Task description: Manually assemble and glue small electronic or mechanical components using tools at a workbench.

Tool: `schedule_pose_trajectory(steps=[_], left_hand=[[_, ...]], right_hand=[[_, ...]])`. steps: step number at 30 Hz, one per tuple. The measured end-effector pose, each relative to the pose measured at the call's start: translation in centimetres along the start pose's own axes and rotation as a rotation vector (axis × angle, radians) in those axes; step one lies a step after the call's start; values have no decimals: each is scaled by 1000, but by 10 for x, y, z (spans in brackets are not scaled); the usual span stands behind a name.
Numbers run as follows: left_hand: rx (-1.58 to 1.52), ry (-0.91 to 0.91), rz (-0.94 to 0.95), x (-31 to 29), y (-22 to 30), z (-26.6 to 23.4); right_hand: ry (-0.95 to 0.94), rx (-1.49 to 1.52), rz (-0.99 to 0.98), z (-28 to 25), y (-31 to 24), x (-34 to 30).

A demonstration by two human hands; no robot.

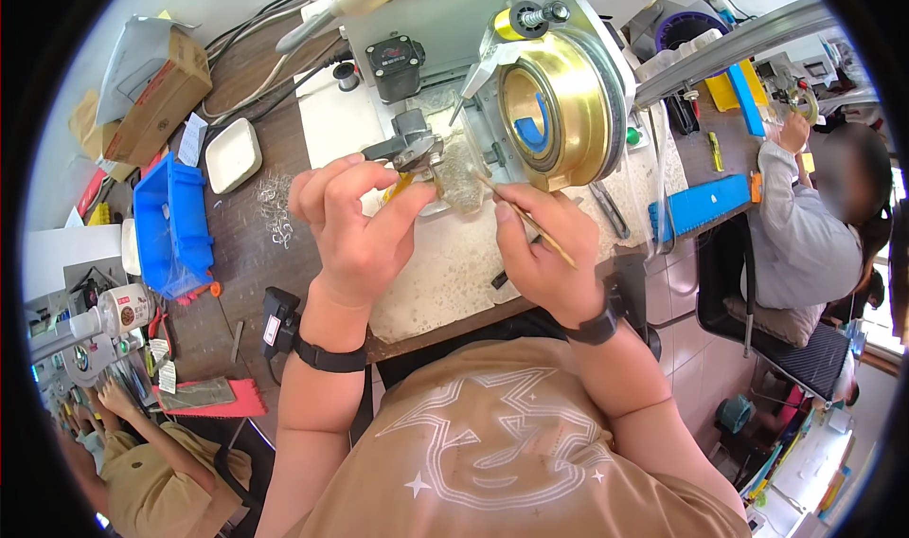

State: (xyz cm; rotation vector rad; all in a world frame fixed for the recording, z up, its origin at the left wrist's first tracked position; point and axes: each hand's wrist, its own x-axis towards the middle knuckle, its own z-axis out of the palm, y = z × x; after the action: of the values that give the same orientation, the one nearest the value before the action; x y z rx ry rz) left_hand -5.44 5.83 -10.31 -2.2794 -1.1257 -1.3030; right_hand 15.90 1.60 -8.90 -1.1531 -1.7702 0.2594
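- Right hand (563, 273): the grip is closed on a thin, straight wooden stick (561, 252), pinched between thumb and fingers, its tip slanting up beside the rough lump.
- Left hand (352, 221): thumb and forefinger curl at a dark metal clamp (413, 140); I cannot tell whether this grip is grasping anything or only touching.
- The rough lump (462, 180), greyish, grainy and oblong, sits between the two hands, just right of the clamp.
- Behind the right hand stands a fat, polished gold-coloured metal wheel (585, 112), with a curved, glossy blue piece (531, 126) inside its ring.
- Under the hands lies a flat, pale board (426, 287), mottled with small specks, on the dark brown wooden tabletop (222, 296).
- To the left: a loose tangle of thin, shiny curled bits (276, 211), a shallow, rounded white dish (234, 155), a ribbed blue plastic tub (175, 221) and a creased cardboard box (161, 93).
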Motion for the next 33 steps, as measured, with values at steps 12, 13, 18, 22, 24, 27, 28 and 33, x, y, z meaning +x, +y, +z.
schedule_pose_trajectory(steps=[12,13,18,22,24,27,28,33], left_hand=[[13,19,-9,-3,-1,2],[12,21,-11,-3,-1,2],[10,21,-10,-1,0,1],[9,4,-14,-1,0,0],[7,-1,-15,-1,0,-1],[5,-23,-5,0,1,-3],[6,-40,4,1,2,-4],[2,-35,3,1,1,-3]], right_hand=[[10,-98,64,27,10,8],[17,-100,57,28,11,9],[7,-122,98,25,14,4],[-59,-101,168,16,3,2],[-69,-97,176,14,2,-1],[-93,-102,161,8,-1,-1],[-107,-111,139,6,-3,0],[-67,-42,105,-2,-13,4]])
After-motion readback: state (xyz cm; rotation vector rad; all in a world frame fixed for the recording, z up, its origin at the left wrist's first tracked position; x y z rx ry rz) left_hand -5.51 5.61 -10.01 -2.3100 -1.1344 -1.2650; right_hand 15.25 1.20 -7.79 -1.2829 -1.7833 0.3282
